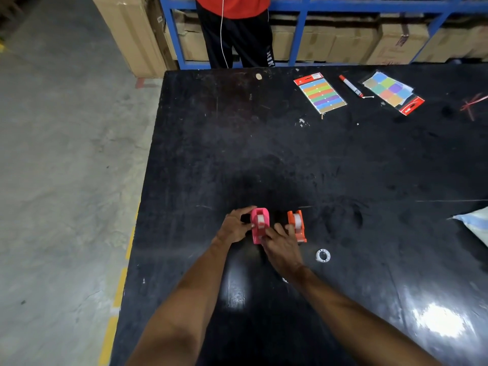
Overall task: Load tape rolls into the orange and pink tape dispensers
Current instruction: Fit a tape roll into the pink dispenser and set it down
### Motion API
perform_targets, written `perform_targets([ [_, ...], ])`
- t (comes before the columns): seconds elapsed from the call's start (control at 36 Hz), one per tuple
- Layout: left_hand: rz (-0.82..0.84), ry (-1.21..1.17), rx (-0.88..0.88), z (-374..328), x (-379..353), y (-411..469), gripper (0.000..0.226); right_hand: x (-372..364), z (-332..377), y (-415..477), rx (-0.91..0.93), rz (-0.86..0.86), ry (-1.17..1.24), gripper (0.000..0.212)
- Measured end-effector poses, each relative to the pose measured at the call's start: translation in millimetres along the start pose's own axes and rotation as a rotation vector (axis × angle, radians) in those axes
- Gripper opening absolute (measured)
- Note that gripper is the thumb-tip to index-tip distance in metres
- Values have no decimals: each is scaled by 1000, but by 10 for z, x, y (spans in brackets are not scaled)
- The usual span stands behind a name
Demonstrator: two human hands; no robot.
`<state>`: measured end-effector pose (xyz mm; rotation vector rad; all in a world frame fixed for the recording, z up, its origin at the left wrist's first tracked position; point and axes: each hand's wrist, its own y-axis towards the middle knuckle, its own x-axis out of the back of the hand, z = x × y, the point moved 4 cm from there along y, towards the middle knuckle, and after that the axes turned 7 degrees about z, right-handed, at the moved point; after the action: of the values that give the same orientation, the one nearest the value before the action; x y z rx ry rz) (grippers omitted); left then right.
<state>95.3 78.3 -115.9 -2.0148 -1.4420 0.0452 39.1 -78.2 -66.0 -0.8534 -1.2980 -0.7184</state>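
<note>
A pink tape dispenser stands on the black table with a clear tape roll sitting in its cradle. My left hand grips its left side and far end. My right hand rests its fingertips on the dispenser's near end, by the cutter. Just to the right stands the orange tape dispenser, also with a clear roll in it; nothing touches it. A small white plastic ring lies flat on the table to the right of my right hand.
At the far right lie two packs of coloured sticky notes and a red marker. A person in a red shirt and black trousers stands at the far edge. A pale bag juts in from the right. The table's left edge drops to concrete floor.
</note>
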Motion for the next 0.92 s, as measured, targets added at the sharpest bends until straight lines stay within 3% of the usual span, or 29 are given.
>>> perform_targets([
  [0.28,-1,-11,18,-87,-13,-79,62,-75,-20,-139,-96,81,-30,25],
  [0.61,106,154,54,-107,-64,-186,80,-75,-74,-259,-13,199,73,60],
  [0.69,65,235,44,-139,-70,-241,77,-30,-88,-283,19,155,24,46],
  [0.81,-143,320,-61,-223,-89,-408,62,2,-205,-416,21,-4,50,11],
  [0.92,-272,413,-234,-333,-228,-608,36,81,-430,-660,-116,-84,37,14],
])
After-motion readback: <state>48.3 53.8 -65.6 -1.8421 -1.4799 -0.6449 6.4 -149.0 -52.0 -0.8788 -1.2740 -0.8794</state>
